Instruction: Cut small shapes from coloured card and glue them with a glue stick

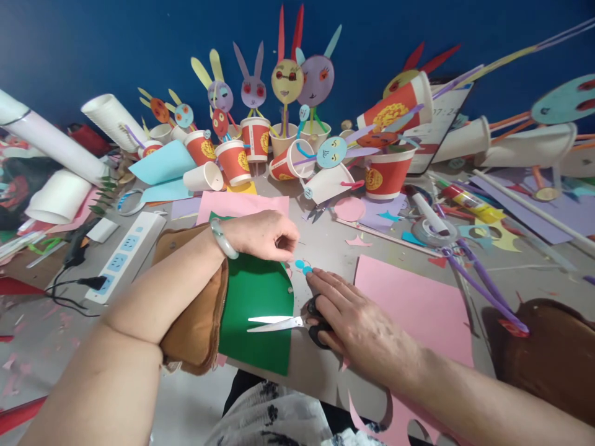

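Note:
My left hand (267, 236), with a jade bangle on its wrist, reaches over green paper (260, 291). Its fingers are curled into a pinch; anything between the tips is too small to tell. Small blue paper dots (300, 264) lie just past those fingertips. My right hand (351, 316) touches one of the dots with its outstretched fingertips. The same hand keeps hold of the black handles of the scissors (276, 323), whose blades are slightly apart and point left over the green paper.
Pink paper (413, 310) lies under and beyond my right forearm. A brown pouch (190, 297) is under my left arm, near a power strip (125, 257). Red paper cups (232, 162) with paper rabbit faces stand along the blue wall. Tape, a glue stick (471, 201) and scraps lie at right.

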